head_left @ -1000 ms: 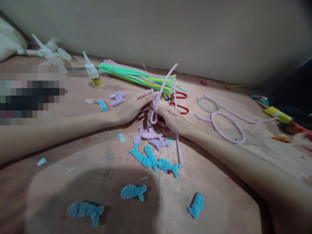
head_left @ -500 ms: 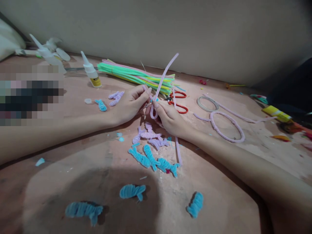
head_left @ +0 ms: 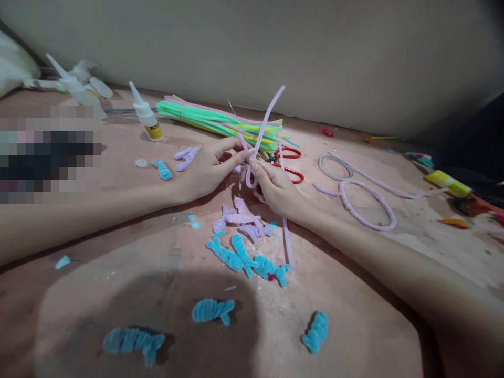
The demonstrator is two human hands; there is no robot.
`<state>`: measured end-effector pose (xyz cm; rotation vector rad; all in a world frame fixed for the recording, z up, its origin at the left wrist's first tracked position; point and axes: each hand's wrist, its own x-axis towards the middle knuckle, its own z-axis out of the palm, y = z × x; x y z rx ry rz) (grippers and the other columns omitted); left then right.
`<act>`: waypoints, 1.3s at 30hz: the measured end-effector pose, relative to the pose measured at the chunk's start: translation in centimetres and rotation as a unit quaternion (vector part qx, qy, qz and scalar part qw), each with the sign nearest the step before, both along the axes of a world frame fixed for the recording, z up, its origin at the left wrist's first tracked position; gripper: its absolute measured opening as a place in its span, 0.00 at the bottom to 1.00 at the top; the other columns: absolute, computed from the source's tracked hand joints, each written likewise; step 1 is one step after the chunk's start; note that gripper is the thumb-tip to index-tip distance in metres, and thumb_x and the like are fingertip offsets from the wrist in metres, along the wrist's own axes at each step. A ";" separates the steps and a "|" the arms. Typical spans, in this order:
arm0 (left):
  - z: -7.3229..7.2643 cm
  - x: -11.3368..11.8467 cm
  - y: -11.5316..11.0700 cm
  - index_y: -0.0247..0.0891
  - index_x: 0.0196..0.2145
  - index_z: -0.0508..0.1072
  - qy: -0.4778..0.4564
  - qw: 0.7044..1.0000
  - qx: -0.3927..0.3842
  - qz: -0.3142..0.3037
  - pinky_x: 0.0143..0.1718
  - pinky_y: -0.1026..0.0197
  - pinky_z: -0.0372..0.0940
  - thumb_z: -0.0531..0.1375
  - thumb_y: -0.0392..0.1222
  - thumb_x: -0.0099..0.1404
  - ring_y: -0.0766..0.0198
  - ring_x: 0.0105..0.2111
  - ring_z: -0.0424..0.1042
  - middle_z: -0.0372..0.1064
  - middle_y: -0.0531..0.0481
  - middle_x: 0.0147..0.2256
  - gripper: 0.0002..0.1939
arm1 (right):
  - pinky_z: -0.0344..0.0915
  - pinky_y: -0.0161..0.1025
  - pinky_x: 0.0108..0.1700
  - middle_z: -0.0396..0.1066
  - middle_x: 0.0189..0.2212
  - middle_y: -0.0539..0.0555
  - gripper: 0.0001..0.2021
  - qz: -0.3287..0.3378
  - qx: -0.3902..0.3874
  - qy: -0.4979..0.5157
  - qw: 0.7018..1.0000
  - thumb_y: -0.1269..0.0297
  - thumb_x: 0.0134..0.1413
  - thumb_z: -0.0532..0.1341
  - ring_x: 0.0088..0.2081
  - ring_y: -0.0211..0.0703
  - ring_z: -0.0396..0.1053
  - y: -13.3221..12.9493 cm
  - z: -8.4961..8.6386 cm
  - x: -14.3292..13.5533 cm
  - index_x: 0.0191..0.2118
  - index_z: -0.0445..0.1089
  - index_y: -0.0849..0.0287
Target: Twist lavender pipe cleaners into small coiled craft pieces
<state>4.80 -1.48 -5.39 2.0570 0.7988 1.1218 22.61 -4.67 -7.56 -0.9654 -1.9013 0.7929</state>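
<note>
- Head view: left hand (head_left: pixel 212 167) and right hand (head_left: pixel 279 190), close together, pinch a looped lilac pipe cleaner (head_left: pixel 262 127).
- Red-handled scissors (head_left: pixel 289 157) lie just beyond the hands.

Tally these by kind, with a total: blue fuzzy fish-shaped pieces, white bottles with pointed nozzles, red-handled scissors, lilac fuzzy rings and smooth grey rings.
Blue fuzzy fish-shaped pieces: 7
White bottles with pointed nozzles: 2
Red-handled scissors: 1 pair
Lilac fuzzy ring: 1
Smooth grey ring: 1
Total: 12

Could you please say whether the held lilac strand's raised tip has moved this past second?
Yes, upward: the lilac strand now reaches higher in view above the red-handled scissors.
</note>
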 end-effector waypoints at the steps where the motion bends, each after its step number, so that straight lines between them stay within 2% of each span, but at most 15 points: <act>1: 0.0 -0.1 0.0 0.38 0.33 0.73 0.011 1.000 0.016 0.006 0.34 0.65 0.67 0.58 0.46 0.75 0.64 0.33 0.73 0.70 0.51 0.28 0.13 | 0.59 0.38 0.35 0.58 0.26 0.49 0.23 0.002 -0.005 0.005 1.000 0.49 0.77 0.48 0.31 0.38 0.59 0.0 0.0 0.0 0.29 0.58 0.55; 5: -0.1 -0.5 0.4 0.36 0.33 0.74 0.047 0.995 0.084 0.018 0.39 0.64 0.67 0.55 0.46 0.76 0.64 0.35 0.74 0.72 0.50 0.30 0.16 | 0.59 0.36 0.33 0.58 0.26 0.49 0.23 0.011 -0.027 0.017 0.999 0.49 0.77 0.48 0.30 0.37 0.60 -0.2 0.1 0.0 0.31 0.61 0.56; 10: -0.4 -0.7 0.8 0.36 0.34 0.75 0.066 0.991 0.110 0.025 0.42 0.63 0.68 0.53 0.49 0.77 0.63 0.38 0.75 0.74 0.48 0.32 0.19 | 0.58 0.35 0.31 0.59 0.26 0.49 0.23 0.016 -0.034 0.017 0.999 0.49 0.77 0.48 0.29 0.36 0.59 -0.4 0.4 0.0 0.31 0.62 0.57; 18: -0.6 -1.3 1.6 0.35 0.36 0.76 0.119 0.971 0.207 0.019 0.45 0.61 0.68 0.52 0.45 0.78 0.62 0.40 0.76 0.76 0.46 0.37 0.17 | 0.57 0.34 0.29 0.59 0.24 0.48 0.21 0.031 -0.063 0.048 0.996 0.54 0.78 0.49 0.27 0.34 0.60 -0.2 0.4 -0.1 0.33 0.67 0.59; 22: -1.1 -2.0 2.2 0.36 0.42 0.77 0.192 0.939 0.286 0.029 0.42 0.60 0.67 0.48 0.47 0.80 0.60 0.40 0.76 0.77 0.44 0.40 0.20 | 0.58 0.34 0.30 0.60 0.26 0.48 0.21 0.039 -0.068 0.054 0.995 0.54 0.78 0.49 0.27 0.34 0.60 -0.1 0.3 -0.1 0.34 0.67 0.59; 27: -1.2 -2.7 2.4 0.35 0.49 0.76 0.261 0.864 0.427 0.048 0.31 0.61 0.60 0.46 0.43 0.80 0.62 0.36 0.75 0.79 0.41 0.43 0.20 | 0.56 0.34 0.31 0.61 0.27 0.48 0.19 0.031 -0.066 0.034 0.997 0.58 0.78 0.49 0.29 0.35 0.60 -0.2 0.4 0.0 0.34 0.67 0.59; 32: -1.0 -2.8 2.2 0.35 0.47 0.76 0.285 0.818 0.497 0.049 0.28 0.61 0.57 0.48 0.41 0.80 0.63 0.34 0.75 0.80 0.44 0.42 0.17 | 0.58 0.35 0.33 0.61 0.25 0.48 0.20 0.036 -0.076 0.039 0.996 0.61 0.78 0.48 0.28 0.35 0.59 0.0 0.6 0.0 0.32 0.66 0.59; 37: -1.3 -2.8 2.2 0.35 0.50 0.76 0.316 0.799 0.505 0.072 0.25 0.59 0.52 0.45 0.42 0.80 0.63 0.31 0.72 0.80 0.44 0.43 0.20 | 0.58 0.35 0.34 0.62 0.26 0.48 0.18 0.024 -0.081 0.017 0.996 0.64 0.77 0.49 0.30 0.36 0.60 -0.1 0.7 0.0 0.32 0.64 0.58; 39: -1.2 -2.8 2.3 0.37 0.50 0.77 0.313 0.821 0.475 0.055 0.26 0.58 0.52 0.43 0.46 0.81 0.62 0.31 0.71 0.80 0.43 0.43 0.23 | 0.58 0.35 0.34 0.62 0.27 0.48 0.17 0.030 -0.084 0.006 0.996 0.64 0.77 0.49 0.31 0.36 0.61 -0.2 0.8 0.0 0.33 0.65 0.58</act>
